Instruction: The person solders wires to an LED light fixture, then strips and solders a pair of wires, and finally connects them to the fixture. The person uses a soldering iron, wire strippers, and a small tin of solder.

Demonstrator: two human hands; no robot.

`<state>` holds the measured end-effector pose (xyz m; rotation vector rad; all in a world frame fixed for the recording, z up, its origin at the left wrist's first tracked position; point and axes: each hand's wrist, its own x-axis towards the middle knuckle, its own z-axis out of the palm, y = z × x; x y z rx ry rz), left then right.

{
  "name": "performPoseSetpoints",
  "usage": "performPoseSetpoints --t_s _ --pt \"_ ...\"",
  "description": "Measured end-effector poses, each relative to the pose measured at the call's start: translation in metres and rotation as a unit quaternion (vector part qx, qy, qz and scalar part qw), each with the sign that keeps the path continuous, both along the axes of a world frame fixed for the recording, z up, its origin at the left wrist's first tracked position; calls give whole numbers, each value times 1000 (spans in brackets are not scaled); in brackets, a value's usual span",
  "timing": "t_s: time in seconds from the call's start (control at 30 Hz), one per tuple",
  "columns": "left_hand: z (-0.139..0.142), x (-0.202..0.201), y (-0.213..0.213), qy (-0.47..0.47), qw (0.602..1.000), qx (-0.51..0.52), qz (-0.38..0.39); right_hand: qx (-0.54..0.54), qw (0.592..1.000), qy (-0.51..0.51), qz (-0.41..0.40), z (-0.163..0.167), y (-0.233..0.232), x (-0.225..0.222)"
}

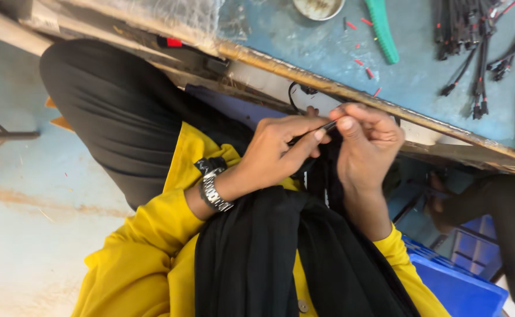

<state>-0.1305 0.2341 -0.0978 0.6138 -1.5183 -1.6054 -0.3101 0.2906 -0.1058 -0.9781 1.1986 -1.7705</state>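
My left hand [281, 149] and my right hand [366, 144] meet just below the edge of the blue workbench [328, 53]. Both pinch a thin black wire [322, 128] between thumb and fingers, the left from the left side, the right from above. A loop of the same black wire [295, 94] hangs near the bench edge behind my hands. A metal wristwatch [213, 191] sits on my left wrist. I wear yellow sleeves and a black scarf [269, 252] drapes over my lap.
Bundles of black wires with connectors [474, 35] lie on the bench at right, next to a green tool handle [382, 29], small red bits [360, 61] and a round dish [318, 7]. A blue crate [457, 282] stands at lower right. Concrete floor [22, 205] lies left.
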Motion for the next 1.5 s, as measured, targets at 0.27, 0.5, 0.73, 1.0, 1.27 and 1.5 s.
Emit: performPoseSetpoints --t_s 0.27,0.5,0.73,1.0,1.27,1.5 --pt "9 -7 -1 36 995 -58 67 -26 996 79 32 7 1 -14" --pt "2 -7 -3 2 987 -144 73 83 959 253 100 48 7 -27" --pt "3 -4 -2 19 992 -109 61 100 958 248 100 46 0 -24" --pt "3 -1 -5 19 985 -100 142 51 892 448 20 50 -10 4" --pt "-6 18 -10 21 991 93 94 6 695 709 117 90 -140 -117" --pt "-17 21 -10 68 983 164 53 97 542 816 177 95 -171 -130"
